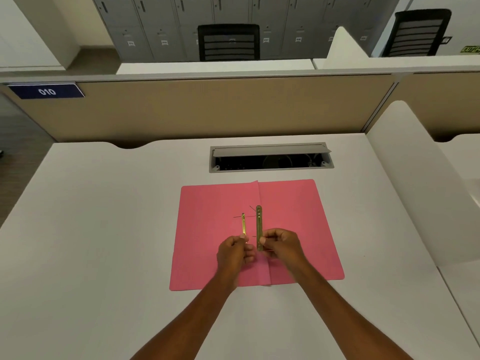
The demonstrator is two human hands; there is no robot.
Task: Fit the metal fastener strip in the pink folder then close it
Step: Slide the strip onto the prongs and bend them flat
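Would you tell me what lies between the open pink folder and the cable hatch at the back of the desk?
Nothing: in the head view, only bare white desk separates the pink folder from the cable hatch.

Folder (218, 245): plain pink. Two fastener strips (259, 224): shiny gold-yellow. Desk (104, 229): white. Partition (207, 107): tan, grey trim. Label (46, 91): navy, white digits. Lockers (161, 27): grey. Chairs (228, 42): black mesh, horizontal stripes.
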